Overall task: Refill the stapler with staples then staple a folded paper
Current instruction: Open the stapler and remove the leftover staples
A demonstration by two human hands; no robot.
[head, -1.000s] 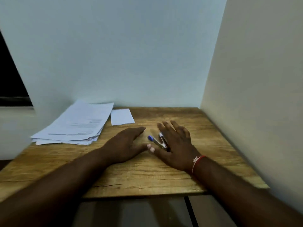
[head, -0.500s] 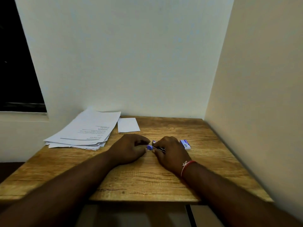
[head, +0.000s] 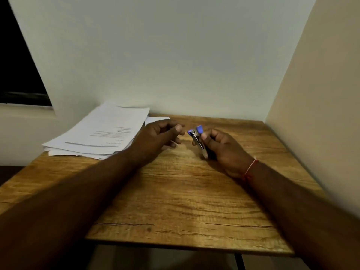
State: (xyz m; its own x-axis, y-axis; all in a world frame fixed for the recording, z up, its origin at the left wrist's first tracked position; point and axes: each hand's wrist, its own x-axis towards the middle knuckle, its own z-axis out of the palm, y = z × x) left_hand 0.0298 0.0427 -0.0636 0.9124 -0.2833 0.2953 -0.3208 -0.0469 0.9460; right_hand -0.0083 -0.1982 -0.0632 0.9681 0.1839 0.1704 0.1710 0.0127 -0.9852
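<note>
My right hand [head: 224, 151] grips a small stapler [head: 197, 140] with blue tips and a metal body, tilted up off the wooden table [head: 185, 201]. My left hand [head: 157, 139] hovers just to the left of it, fingers loosely curled and holding nothing that I can see. A small folded white paper [head: 155, 119] lies behind my left hand, mostly hidden by it. The staple box is out of sight, hidden behind my right hand.
A stack of printed sheets [head: 99, 133] lies on the table's back left corner. Walls close the table in at the back and on the right. A dark window opening [head: 17, 75] is at the far left.
My right hand has lifted the stapler off the table and tilted it up. My left hand has let go of it and drawn slightly away to the left.
</note>
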